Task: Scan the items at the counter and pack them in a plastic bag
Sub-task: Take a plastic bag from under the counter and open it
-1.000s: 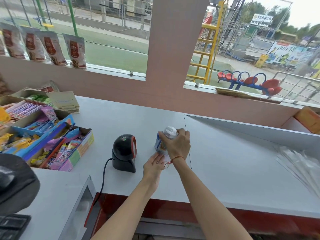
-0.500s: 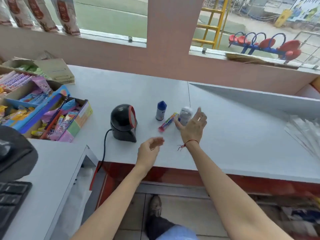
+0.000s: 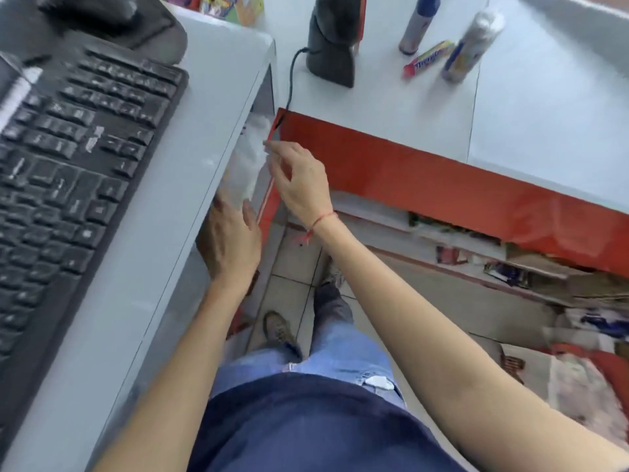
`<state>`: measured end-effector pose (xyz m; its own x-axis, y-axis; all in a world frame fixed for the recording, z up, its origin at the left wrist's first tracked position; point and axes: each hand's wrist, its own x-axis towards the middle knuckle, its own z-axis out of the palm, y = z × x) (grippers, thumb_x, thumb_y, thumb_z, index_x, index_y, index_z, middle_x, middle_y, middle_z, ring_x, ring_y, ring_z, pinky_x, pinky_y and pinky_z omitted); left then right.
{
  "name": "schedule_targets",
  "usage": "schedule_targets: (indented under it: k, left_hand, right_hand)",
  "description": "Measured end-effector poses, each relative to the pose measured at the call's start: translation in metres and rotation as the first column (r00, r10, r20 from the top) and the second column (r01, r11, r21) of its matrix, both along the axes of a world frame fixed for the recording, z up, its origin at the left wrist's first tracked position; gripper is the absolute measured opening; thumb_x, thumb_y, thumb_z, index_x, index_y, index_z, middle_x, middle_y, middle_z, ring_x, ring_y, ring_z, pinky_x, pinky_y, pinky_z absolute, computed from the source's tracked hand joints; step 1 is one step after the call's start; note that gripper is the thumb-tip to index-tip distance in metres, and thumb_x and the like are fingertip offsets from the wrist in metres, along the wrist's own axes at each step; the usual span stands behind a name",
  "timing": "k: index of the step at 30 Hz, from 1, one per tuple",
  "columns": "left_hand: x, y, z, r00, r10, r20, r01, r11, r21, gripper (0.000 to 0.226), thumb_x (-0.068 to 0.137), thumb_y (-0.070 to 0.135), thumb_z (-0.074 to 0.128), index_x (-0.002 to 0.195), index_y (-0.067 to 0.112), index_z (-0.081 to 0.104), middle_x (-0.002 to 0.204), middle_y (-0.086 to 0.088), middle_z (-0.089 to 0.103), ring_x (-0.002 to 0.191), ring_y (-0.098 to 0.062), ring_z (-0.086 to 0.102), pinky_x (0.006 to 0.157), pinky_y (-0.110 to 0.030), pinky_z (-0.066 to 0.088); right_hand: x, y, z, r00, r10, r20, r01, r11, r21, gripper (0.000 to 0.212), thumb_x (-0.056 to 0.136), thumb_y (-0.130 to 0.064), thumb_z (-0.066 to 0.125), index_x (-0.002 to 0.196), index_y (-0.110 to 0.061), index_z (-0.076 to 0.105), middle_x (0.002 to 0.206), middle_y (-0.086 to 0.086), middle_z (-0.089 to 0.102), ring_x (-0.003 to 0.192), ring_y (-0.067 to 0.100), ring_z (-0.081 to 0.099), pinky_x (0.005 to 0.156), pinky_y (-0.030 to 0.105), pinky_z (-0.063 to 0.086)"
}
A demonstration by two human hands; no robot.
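A bunch of clear plastic bags (image 3: 247,161) hangs in the gap between the grey desk and the counter. My right hand (image 3: 299,182) pinches the upper edge of a plastic bag with thumb and forefinger. My left hand (image 3: 231,240) lies lower against the bags with its fingers spread; the fingertips are partly hidden under the desk edge. On the white counter (image 3: 391,107) stand a blue-capped bottle (image 3: 417,25) and a white-capped bottle (image 3: 471,46), with a Mentos roll (image 3: 429,59) lying between them. The black scanner (image 3: 333,39) stands to their left.
A black keyboard (image 3: 68,131) fills the grey desk (image 3: 190,199) on the left. The scanner cable (image 3: 292,80) drops into the gap. The counter has a red front panel (image 3: 442,189) with cluttered shelves below it. My legs and shoes stand on the tiled floor.
Both hands have left the counter and dropped to the hanging bags beside the desk. The view has tilted sharply down. The white-capped bottle now stands on the counter by the Mentos roll.
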<state>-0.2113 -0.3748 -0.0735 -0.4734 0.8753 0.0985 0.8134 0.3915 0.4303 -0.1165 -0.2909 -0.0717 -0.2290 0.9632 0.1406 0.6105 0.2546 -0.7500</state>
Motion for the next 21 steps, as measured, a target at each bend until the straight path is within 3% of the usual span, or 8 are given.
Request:
schedule_targets:
  k: [4,7,10,12,15,17,19,21]
  left_hand:
    - [-0.016,-0.025,-0.015,1.0,0.028,-0.009,-0.03,0.977,-0.212,0.063,0.099,0.038,0.036,0.145,-0.004,0.026,0.147,-0.031,0.036,0.136,-0.042,0.037,0.109,-0.048,0.032]
    - [-0.021,-0.028,-0.02,0.999,0.012,-0.031,-0.018,0.974,-0.227,0.065,0.1,0.043,0.03,0.146,-0.003,0.023,0.152,-0.026,0.031,0.141,-0.038,0.03,0.113,-0.045,0.029]
    - [-0.021,-0.029,-0.02,1.0,0.009,-0.022,-0.014,0.971,-0.239,0.066,0.099,0.045,0.028,0.144,-0.003,0.027,0.15,-0.026,0.035,0.138,-0.039,0.034,0.109,-0.045,0.035]
    - [-0.022,-0.031,-0.02,1.0,0.001,-0.027,-0.007,0.97,-0.243,0.068,0.098,0.046,0.028,0.144,-0.004,0.028,0.149,-0.027,0.036,0.138,-0.039,0.036,0.109,-0.046,0.036]
    - [-0.022,-0.03,-0.018,0.999,-0.001,-0.038,-0.009,0.967,-0.254,0.067,0.098,0.046,0.031,0.14,-0.006,0.034,0.145,-0.028,0.042,0.134,-0.04,0.042,0.104,-0.046,0.041]
    - [-0.02,-0.029,-0.014,0.999,0.006,-0.039,-0.015,0.97,-0.243,0.062,0.097,0.042,0.041,0.133,-0.009,0.044,0.134,-0.031,0.053,0.122,-0.042,0.054,0.094,-0.046,0.05]
    - [-0.018,-0.031,-0.01,0.998,-0.004,-0.059,-0.009,0.974,-0.225,0.055,0.093,0.036,0.054,0.123,-0.011,0.053,0.118,-0.032,0.064,0.105,-0.043,0.065,0.077,-0.044,0.057]
    - [-0.018,-0.033,-0.011,0.995,-0.013,-0.096,-0.007,0.979,-0.206,0.055,0.092,0.035,0.056,0.124,-0.01,0.052,0.119,-0.032,0.063,0.105,-0.043,0.065,0.076,-0.044,0.058]
  right_hand:
    - [-0.039,-0.001,-0.01,0.918,0.201,0.342,-0.158,0.976,-0.151,0.056,0.101,-0.032,0.042,0.149,-0.008,0.026,0.156,0.01,0.034,0.148,0.027,0.018,0.119,0.044,0.017]
    - [-0.055,-0.005,-0.016,0.863,0.144,0.485,-0.13,0.99,-0.063,0.053,0.099,-0.03,0.046,0.146,-0.011,0.032,0.144,0.012,0.048,0.141,0.028,0.035,0.119,0.049,0.02]
    - [-0.063,-0.009,-0.018,0.899,0.039,0.436,-0.061,0.997,0.038,0.041,0.094,-0.019,0.053,0.134,-0.012,0.047,0.116,0.014,0.064,0.115,0.032,0.058,0.106,0.037,0.04]
    - [-0.065,-0.011,-0.016,0.936,-0.027,0.35,0.022,1.0,0.019,0.045,0.091,-0.017,0.058,0.134,-0.012,0.045,0.114,0.014,0.064,0.108,0.031,0.06,0.09,0.036,0.047]
    - [-0.067,-0.012,-0.013,0.923,-0.047,0.382,0.027,0.998,0.057,0.043,0.093,-0.016,0.052,0.135,-0.011,0.044,0.12,0.011,0.063,0.112,0.028,0.06,0.117,0.039,0.025]
    - [-0.068,-0.015,-0.009,0.927,-0.006,0.376,-0.045,0.991,0.128,0.03,0.091,-0.014,0.051,0.12,-0.008,0.055,0.106,0.008,0.071,0.1,0.03,0.066,0.117,0.041,0.025]
    - [-0.066,-0.021,-0.001,0.982,0.014,0.191,-0.029,0.997,0.074,0.025,0.087,-0.014,0.059,0.11,-0.007,0.061,0.098,0.009,0.077,0.092,0.033,0.069,0.094,0.043,0.049]
    - [-0.059,-0.025,0.006,0.995,-0.061,-0.076,0.055,0.996,-0.076,0.024,0.085,-0.016,0.064,0.109,-0.012,0.063,0.092,0.006,0.079,0.083,0.028,0.072,0.075,0.038,0.057]
